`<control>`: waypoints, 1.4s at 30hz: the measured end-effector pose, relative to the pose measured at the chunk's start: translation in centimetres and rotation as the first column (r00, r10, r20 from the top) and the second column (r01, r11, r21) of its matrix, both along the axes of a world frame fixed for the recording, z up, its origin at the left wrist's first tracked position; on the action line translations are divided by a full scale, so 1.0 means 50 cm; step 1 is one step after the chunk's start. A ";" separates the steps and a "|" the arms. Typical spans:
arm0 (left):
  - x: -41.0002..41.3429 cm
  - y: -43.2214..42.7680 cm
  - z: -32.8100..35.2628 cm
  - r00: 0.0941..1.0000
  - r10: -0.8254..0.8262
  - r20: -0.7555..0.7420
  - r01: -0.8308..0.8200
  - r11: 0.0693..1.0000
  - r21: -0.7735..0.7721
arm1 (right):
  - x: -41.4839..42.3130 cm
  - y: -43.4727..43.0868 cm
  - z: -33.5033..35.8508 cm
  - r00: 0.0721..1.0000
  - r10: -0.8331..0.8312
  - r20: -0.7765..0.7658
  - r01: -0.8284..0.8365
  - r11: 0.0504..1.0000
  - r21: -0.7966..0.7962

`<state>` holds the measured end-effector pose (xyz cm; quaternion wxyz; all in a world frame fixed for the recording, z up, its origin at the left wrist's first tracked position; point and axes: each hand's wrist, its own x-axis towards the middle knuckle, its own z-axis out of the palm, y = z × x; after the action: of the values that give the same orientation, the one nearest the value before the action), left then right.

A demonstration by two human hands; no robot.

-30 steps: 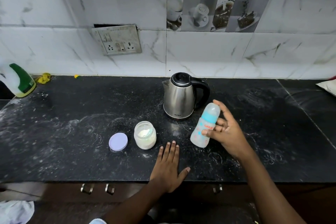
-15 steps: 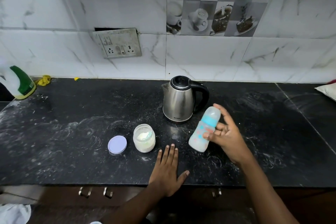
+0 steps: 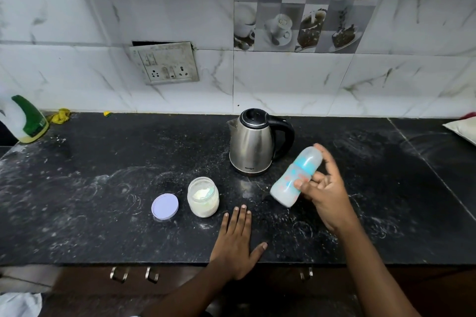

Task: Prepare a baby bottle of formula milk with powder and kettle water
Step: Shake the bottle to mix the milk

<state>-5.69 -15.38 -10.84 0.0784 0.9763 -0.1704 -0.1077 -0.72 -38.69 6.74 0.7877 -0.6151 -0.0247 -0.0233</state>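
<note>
My right hand (image 3: 325, 189) grips a capped baby bottle (image 3: 296, 177) holding milky white liquid; the bottle is tilted, cap end up toward the kettle, lifted off the counter. A steel electric kettle (image 3: 251, 144) with a black lid and handle stands just behind the bottle. An open glass jar of white formula powder (image 3: 203, 197) sits left of centre, its lilac lid (image 3: 164, 206) lying flat beside it. My left hand (image 3: 238, 238) rests flat on the black counter (image 3: 90, 188), fingers straight, right of the jar.
Powder is scattered over the dark counter. A green and white spray bottle (image 3: 24, 119) and a yellow scrap (image 3: 60, 116) sit at the far left by the wall. A wall socket (image 3: 166, 63) is mounted above. Something white (image 3: 462, 128) lies at the right edge. Drawer handles (image 3: 134, 274) sit below.
The bottle has shifted slightly in my right hand, staying tilted above the counter. My left hand stays flat in place. The view has tipped a little.
</note>
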 end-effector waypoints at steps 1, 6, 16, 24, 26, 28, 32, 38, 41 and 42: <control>0.001 0.000 -0.001 1.000 0.001 0.004 -0.001 1.000 -0.006 | 0.002 -0.003 0.003 0.999 -0.046 -0.001 0.046 0.999 0.012; 0.001 0.001 -0.005 1.000 0.000 0.011 0.000 1.000 0.001 | -0.004 0.004 0.002 0.994 0.105 -0.005 -0.105 0.993 -0.051; 0.002 0.000 -0.002 1.000 -0.002 0.005 0.002 1.000 0.021 | -0.002 0.006 0.001 1.000 0.016 -0.005 -0.016 1.000 -0.016; 0.001 0.000 -0.002 1.000 -0.006 0.002 0.006 1.000 0.031 | -0.012 -0.001 0.003 0.995 0.104 -0.013 -0.104 0.994 -0.034; 0.001 0.000 -0.001 1.000 -0.006 0.005 0.006 0.999 0.032 | -0.017 0.000 0.005 0.971 0.236 -0.036 -0.238 0.968 -0.079; 0.002 0.001 -0.002 1.000 -0.004 0.009 0.004 0.999 0.032 | -0.018 0.001 0.006 0.989 0.144 -0.025 -0.145 0.988 -0.042; 0.002 0.000 -0.004 1.000 -0.002 0.011 0.002 1.000 0.025 | -0.016 0.000 0.009 0.988 0.152 -0.016 -0.152 0.988 -0.038; 0.002 0.000 -0.007 1.000 -0.001 0.022 0.001 1.000 0.002 | -0.010 -0.005 0.013 1.000 0.013 0.006 -0.013 1.000 0.000; 0.000 -0.001 -0.005 0.998 -0.006 0.058 0.007 1.000 -0.016 | -0.013 -0.001 0.014 0.968 0.251 -0.020 -0.252 0.963 -0.093; 0.000 -0.001 -0.004 0.998 -0.006 0.063 0.007 1.000 -0.021 | -0.014 0.000 0.016 0.971 0.240 -0.018 -0.241 0.967 -0.088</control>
<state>-5.67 -15.40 -11.02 0.0828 0.9778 -0.1771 -0.0755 -1.40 -38.69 7.53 0.7564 -0.6424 -0.0971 0.0758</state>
